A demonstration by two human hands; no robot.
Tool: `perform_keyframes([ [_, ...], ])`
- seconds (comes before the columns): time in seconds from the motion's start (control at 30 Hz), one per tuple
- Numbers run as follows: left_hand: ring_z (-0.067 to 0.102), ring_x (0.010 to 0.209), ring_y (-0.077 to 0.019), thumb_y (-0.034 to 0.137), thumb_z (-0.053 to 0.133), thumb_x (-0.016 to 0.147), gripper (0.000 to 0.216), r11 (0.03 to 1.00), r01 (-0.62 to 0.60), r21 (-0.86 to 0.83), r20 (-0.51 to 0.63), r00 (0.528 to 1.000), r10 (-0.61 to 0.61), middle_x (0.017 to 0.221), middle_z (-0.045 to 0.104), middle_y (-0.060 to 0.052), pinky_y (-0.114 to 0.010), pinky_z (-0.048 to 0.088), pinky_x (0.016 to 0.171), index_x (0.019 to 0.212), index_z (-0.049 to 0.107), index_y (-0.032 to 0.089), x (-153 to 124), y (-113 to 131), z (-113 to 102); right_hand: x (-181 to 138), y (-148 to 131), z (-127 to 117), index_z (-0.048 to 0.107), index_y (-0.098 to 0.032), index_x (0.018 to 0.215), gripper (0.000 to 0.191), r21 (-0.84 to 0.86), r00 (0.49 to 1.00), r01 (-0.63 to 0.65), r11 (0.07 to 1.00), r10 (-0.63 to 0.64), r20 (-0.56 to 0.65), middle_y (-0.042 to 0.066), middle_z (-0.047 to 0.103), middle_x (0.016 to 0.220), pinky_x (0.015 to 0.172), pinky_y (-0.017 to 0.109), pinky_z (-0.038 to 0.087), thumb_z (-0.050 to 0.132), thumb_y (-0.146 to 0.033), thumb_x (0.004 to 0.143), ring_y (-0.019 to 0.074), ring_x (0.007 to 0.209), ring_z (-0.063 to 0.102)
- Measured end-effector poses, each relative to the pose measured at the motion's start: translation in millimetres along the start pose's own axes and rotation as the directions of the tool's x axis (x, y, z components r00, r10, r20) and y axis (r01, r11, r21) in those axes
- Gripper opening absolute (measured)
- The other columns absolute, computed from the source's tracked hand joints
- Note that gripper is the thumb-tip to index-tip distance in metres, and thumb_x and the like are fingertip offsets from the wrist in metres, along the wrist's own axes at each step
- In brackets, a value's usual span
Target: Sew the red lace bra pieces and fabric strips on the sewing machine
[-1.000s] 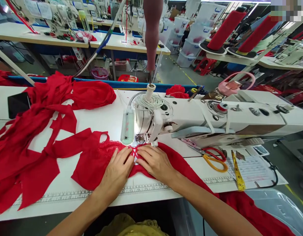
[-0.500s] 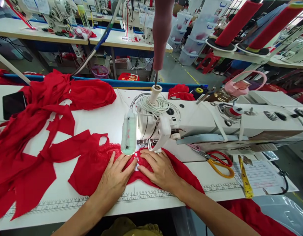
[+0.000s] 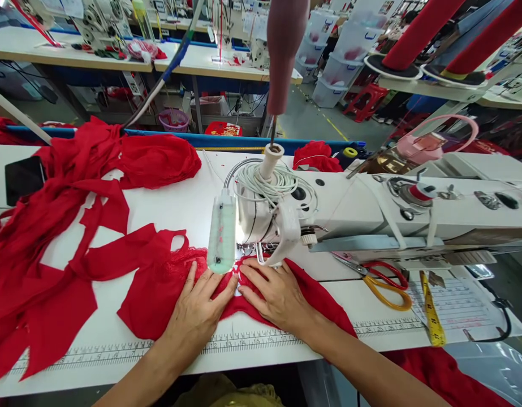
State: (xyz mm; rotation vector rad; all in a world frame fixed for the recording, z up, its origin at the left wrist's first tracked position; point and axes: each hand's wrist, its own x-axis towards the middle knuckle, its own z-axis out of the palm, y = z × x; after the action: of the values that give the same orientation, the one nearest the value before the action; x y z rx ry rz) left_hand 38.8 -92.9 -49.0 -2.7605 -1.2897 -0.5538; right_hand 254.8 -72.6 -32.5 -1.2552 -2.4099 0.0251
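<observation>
Both grips spread flat | left hand (image 3: 197, 310), right hand (image 3: 276, 294) | red fabric (image 3: 152, 294) beneath palms, touching

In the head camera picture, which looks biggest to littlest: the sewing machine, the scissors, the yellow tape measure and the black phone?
1. sewing machine, by far the biggest.
2. scissors and black phone: they look about alike, and the phone lies farther away, so I won't rank them.
3. yellow tape measure, a thin strip.

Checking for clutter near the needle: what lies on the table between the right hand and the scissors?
In the head view, red fabric spreads out from under the right hand, then bare white table runs up to the scissors.
</observation>
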Motion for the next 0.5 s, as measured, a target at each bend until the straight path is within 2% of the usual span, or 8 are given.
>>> perform_keyframes([
  [0.5,0.05,0.134,-0.035,0.003,0.042,0.093,0.046,0.999,0.027,-0.034,0.035,0.999,-0.026,0.139,0.06,-0.018,-0.065,0.036,0.11,0.132,0.062,0.017,-0.3,0.5,-1.1,2.1,2.5,-8.2,0.064,-0.02,0.12,0.031,0.13,0.993,-0.065,0.989,0.05,0.11,0.01,0.069,0.121,0.09,0.041,0.049,0.06,-0.039,0.096,0.0258,0.106,0.063],
])
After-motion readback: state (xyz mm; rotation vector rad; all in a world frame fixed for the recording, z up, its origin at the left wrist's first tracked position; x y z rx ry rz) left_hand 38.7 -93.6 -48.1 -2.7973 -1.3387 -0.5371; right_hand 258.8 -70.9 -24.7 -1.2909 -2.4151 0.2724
